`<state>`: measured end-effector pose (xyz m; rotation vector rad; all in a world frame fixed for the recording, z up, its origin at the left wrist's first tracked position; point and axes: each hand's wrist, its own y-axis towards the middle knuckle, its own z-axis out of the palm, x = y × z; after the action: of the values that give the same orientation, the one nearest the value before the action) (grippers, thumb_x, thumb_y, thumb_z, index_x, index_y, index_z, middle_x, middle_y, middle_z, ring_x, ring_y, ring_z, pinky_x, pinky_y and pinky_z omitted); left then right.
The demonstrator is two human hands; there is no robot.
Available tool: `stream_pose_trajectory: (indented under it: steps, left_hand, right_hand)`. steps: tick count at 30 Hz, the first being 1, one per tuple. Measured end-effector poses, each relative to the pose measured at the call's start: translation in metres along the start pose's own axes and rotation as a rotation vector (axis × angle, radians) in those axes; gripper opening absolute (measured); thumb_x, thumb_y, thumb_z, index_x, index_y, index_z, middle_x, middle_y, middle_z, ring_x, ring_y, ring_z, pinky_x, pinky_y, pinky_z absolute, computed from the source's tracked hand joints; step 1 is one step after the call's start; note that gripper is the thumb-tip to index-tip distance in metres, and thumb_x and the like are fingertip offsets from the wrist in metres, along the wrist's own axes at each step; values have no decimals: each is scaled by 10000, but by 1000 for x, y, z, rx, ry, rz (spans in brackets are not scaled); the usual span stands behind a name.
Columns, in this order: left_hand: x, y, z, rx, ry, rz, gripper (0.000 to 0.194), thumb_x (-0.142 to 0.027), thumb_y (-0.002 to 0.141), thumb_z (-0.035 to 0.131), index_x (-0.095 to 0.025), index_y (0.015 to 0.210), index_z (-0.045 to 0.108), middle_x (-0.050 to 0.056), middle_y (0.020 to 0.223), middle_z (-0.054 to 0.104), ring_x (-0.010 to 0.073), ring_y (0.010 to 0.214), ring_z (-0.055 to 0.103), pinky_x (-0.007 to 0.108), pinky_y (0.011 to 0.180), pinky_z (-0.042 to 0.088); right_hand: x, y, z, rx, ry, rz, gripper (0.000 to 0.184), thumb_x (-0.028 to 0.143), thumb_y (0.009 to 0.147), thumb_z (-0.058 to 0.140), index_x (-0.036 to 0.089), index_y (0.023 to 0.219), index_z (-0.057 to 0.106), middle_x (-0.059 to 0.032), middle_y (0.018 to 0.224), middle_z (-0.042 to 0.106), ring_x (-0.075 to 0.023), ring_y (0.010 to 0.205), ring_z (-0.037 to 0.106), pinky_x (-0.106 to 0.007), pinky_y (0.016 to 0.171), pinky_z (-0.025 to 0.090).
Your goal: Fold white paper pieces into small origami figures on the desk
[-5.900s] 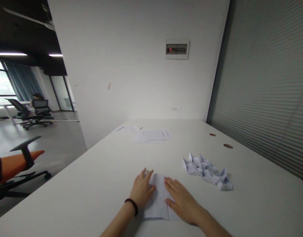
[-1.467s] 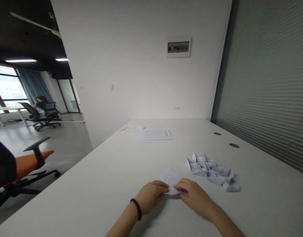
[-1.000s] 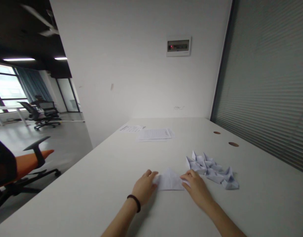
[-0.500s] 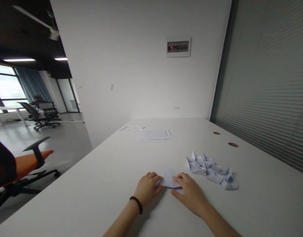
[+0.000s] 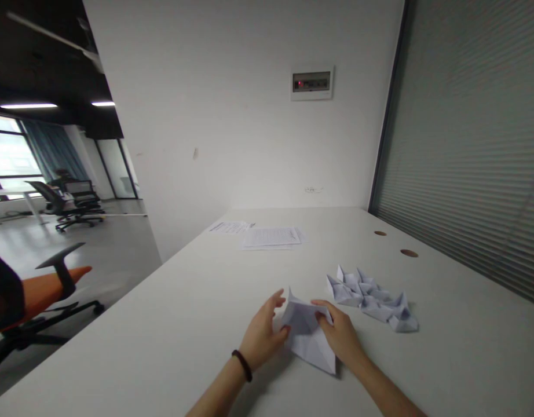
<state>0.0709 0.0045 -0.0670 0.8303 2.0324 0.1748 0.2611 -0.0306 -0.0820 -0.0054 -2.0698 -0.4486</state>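
A folded white paper [image 5: 308, 336] is held just above the white table [image 5: 171, 324], between both my hands. My left hand [image 5: 264, 336], with a dark band at the wrist, pinches the paper's left edge between thumb and fingers. My right hand [image 5: 340, 336] grips its right side, thumb on top. The paper is partly opened and tilted, its lower corner pointing toward me. A pile of several finished folded paper shapes [image 5: 371, 298] lies on the table just right of my right hand.
Printed sheets [image 5: 271, 237] lie further back on the table near the wall. Two round cable holes [image 5: 408, 253] sit at the right, beside a blind-covered glass wall. An orange office chair [image 5: 45, 289] stands left of the table.
The paper lay flat under my hands as a small triangle; now both hands have lifted it and pulled it open into a larger tilted shape.
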Motion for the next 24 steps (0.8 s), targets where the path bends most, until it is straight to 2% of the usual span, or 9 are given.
stream_pose_trajectory:
  steps: [3, 6, 9, 12, 14, 16, 19, 21, 24]
  left_hand:
    - [-3, 0, -2, 176, 58, 108, 577, 13, 628, 408, -229, 1147, 474, 34, 1136, 531, 175, 1033, 482, 333, 909, 385]
    - [-6, 1, -5, 114, 89, 168, 522, 6, 703, 352, -248, 1130, 514, 20, 1137, 540, 149, 1022, 497, 295, 905, 392]
    - [-2, 2, -6, 80, 180, 179, 479, -29, 762, 334, -257, 1139, 524, 23, 1156, 538, 149, 1049, 488, 296, 916, 387]
    - [10, 1, -2, 229, 324, 124, 519, -12, 726, 352, -220, 1178, 501, 54, 1223, 498, 172, 1130, 433, 323, 965, 342]
    - [15, 0, -1, 372, 403, 84, 568, -1, 687, 369, -184, 1217, 461, 82, 1293, 421, 195, 1199, 354, 354, 1003, 286]
    - [15, 0, -2, 489, 436, 55, 605, -24, 678, 392, -168, 1266, 390, 95, 1349, 321, 212, 1246, 263, 395, 1025, 226]
    - [7, 1, -9, 611, 414, 5, 593, -132, 730, 431, -161, 1309, 302, 99, 1382, 216, 230, 1272, 173, 444, 1029, 167]
    - [2, 2, -12, 645, 389, -19, 508, -219, 809, 388, -160, 1307, 307, 98, 1384, 200, 228, 1275, 158, 450, 1029, 151]
    - [0, -1, -9, 578, 414, -26, 442, -342, 883, 291, -188, 1295, 334, 88, 1381, 234, 218, 1272, 182, 445, 1029, 157]
  right_hand:
    - [-4, 1, 5, 9, 184, 35, 331, 163, 666, 429, 184, 980, 531, -56, 939, 649, -207, 877, 595, -333, 781, 453]
    - [-2, 0, 5, 53, 261, -3, 414, 79, 599, 392, 200, 977, 507, -41, 942, 634, -188, 852, 599, -329, 776, 458]
    - [3, -3, 1, 90, 149, -158, 526, 16, 532, 347, 209, 976, 553, -39, 1087, 573, -172, 1021, 522, -343, 914, 380]
    - [5, -7, -5, 243, -81, -223, 537, 10, 569, 361, 220, 999, 604, -34, 1223, 494, -165, 1182, 379, -352, 1025, 242]
    - [6, -10, -9, 415, -217, -190, 480, 100, 660, 447, 233, 1107, 559, -44, 1313, 412, -194, 1247, 283, -382, 1046, 188]
    - [8, -12, -13, 559, -310, -158, 541, 286, 691, 552, 245, 1220, 449, -59, 1387, 294, -229, 1287, 181, -417, 1053, 143]
    - [14, -13, -18, 638, -371, -130, 687, 464, 667, 586, 260, 1279, 347, -64, 1424, 187, -245, 1302, 110, -438, 1054, 107]
    - [19, -13, -21, 649, -375, -139, 664, 472, 679, 574, 268, 1273, 357, -60, 1422, 194, -238, 1303, 108, -437, 1054, 106]
    - [22, -13, -21, 649, -345, -178, 578, 438, 714, 547, 244, 1242, 417, -74, 1405, 247, -230, 1296, 148, -433, 1057, 104]
